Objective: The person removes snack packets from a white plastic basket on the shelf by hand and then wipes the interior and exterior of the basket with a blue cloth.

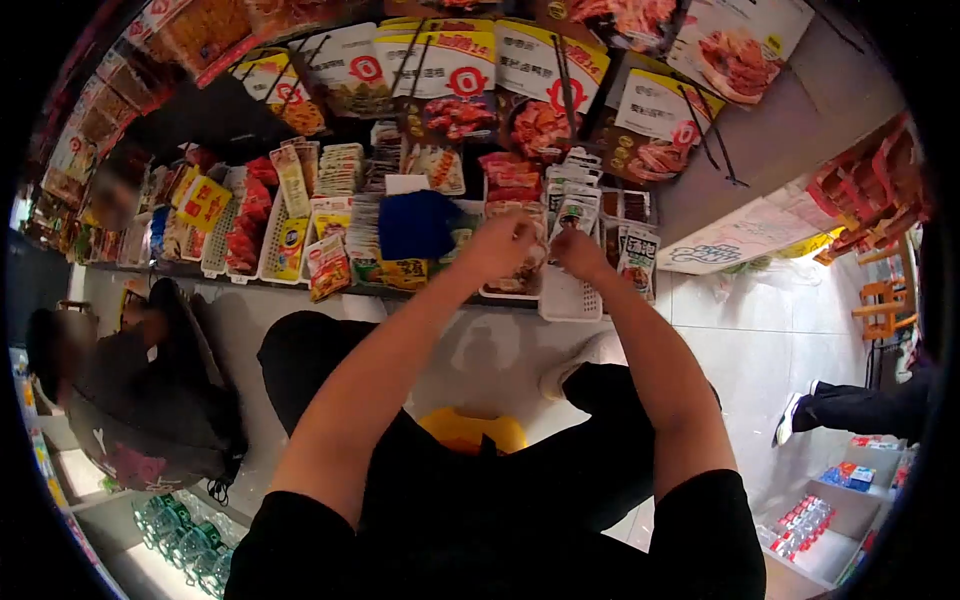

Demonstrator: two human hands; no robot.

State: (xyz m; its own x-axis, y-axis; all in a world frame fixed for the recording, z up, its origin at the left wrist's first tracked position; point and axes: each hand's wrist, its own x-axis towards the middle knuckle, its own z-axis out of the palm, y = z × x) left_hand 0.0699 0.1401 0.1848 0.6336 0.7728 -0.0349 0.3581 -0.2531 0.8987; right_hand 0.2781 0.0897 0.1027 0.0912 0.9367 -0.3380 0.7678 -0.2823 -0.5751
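Note:
Both my hands reach over a low shelf of packaged snacks. My left hand (503,245) is above a basket of packets (525,272), its fingers curled; whether it holds anything is too small to tell. My right hand (578,250) is closed at the near end of a row of small green-and-white packets (575,205), which stand in a white plastic basket (571,300). The front part of that basket shows its bare slotted floor. A dark blue cloth (417,225) lies over packets to the left of my left hand.
Large snack bags (455,85) hang above the shelf. A crouching person (140,390) is at the left; another person's leg (855,408) shows at the right. A yellow stool (470,430) is beneath me. Bottles (185,535) stand on a lower-left shelf.

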